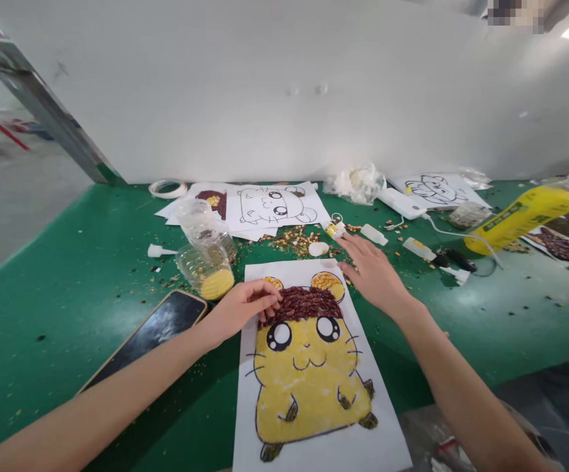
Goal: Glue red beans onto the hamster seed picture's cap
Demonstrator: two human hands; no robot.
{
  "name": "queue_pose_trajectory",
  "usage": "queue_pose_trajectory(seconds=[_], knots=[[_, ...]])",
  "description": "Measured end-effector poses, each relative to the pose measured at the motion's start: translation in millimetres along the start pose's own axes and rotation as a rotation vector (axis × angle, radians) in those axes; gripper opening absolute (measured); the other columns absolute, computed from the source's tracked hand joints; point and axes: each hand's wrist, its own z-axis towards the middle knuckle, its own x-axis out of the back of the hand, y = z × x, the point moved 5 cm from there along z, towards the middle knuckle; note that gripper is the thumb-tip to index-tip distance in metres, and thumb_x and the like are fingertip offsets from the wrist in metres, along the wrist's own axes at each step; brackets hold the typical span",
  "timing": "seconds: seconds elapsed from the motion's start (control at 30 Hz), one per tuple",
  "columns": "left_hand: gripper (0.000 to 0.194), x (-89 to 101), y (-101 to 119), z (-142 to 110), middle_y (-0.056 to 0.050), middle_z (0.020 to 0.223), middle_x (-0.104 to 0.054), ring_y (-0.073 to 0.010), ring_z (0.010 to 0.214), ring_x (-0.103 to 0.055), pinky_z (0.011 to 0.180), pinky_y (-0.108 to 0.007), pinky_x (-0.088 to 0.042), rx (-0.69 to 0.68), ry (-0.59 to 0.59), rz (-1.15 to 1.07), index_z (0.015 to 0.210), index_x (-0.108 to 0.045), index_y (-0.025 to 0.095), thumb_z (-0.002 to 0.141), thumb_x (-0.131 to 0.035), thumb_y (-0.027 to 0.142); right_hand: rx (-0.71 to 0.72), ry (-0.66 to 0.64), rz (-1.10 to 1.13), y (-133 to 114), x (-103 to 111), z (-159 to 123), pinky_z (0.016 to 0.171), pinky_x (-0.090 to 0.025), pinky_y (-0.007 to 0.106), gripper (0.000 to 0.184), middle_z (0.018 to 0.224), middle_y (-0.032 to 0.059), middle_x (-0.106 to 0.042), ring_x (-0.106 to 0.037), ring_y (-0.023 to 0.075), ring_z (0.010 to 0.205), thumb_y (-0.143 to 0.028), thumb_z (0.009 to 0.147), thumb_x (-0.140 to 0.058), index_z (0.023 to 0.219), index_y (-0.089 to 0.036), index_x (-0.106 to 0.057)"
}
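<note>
A white sheet (314, 446) with a hamster picture lies on the green table (68, 282) in front of me. Its body is filled with yellow grain, and its head top (304, 303) with dark red beans. My left hand (242, 307) rests on the sheet's left edge, fingers curled onto the red beans. My right hand (370, 269) lies flat with fingers stretched out past the sheet's top right corner, reaching toward a small glue bottle (334, 229) and a white cap (318, 248). Neither hand holds anything I can see.
A dark phone (154, 331) lies left of the sheet. Tipped clear cups (206, 262) hold yellow grain. Blank hamster outlines (274, 206) lie behind, with scattered seeds (294, 239). A yellow bottle (520, 216), a white power bank (402, 203) with its cable and small bottles (418, 248) lie right.
</note>
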Motion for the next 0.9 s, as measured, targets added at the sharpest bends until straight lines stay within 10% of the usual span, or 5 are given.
queue_pose_trajectory(seconds=[0.23,0.33,0.43,0.63,0.9], knots=[[0.022,1.1,-3,0,-0.001,0.074,-0.062,-0.0107,0.062,-0.055,0.054,-0.023,-0.045,-0.019,0.009,0.033,0.085,-0.06,0.016,0.08,-0.058,0.037,-0.475,0.045,-0.34,134,36,-4,0.098,-0.033,0.051,0.045,0.13,0.0233,-0.051,-0.044,0.0341,0.122,-0.022,0.086,-0.039,0.127,-0.006,-0.048],[0.021,0.9,-2,1,-0.001,0.073,-0.062,-0.0105,0.062,-0.056,0.054,-0.022,-0.045,-0.014,0.003,0.032,0.085,-0.06,0.016,0.08,-0.058,0.036,-0.532,0.031,-0.323,154,35,0,0.094,-0.029,0.057,0.036,0.107,0.0214,-0.064,-0.054,0.0356,0.106,-0.027,0.084,-0.043,0.109,-0.008,-0.06],[0.02,1.1,-2,1,-0.001,0.074,-0.062,-0.0104,0.063,-0.056,0.054,-0.022,-0.045,-0.014,0.001,0.023,0.085,-0.06,0.016,0.08,-0.059,0.035,-0.474,0.079,-0.127,121,28,4,0.091,-0.036,0.048,0.041,0.109,0.0137,-0.064,-0.057,0.0279,0.102,-0.036,0.086,-0.043,0.12,-0.016,-0.053],[0.02,1.5,-3,0,-0.001,0.074,-0.062,-0.0101,0.063,-0.056,0.055,-0.022,-0.045,-0.027,-0.007,0.002,0.085,-0.06,0.015,0.08,-0.059,0.034,-0.182,-0.075,1.182,-22,15,-1,0.084,-0.045,0.031,0.035,0.106,0.0027,-0.062,-0.058,0.0178,0.1,-0.036,0.09,-0.045,0.124,-0.03,-0.05],[0.017,-1.0,-3,1,0.001,0.065,-0.058,-0.0097,0.058,-0.055,0.052,-0.021,-0.044,-0.04,-0.024,-0.009,0.083,-0.059,0.015,0.08,-0.058,0.031,-0.094,-0.433,1.645,-99,11,-20,0.073,-0.045,0.022,0.029,0.102,0.0026,-0.063,-0.059,0.0116,0.084,-0.03,0.094,-0.042,0.121,-0.028,-0.051]])
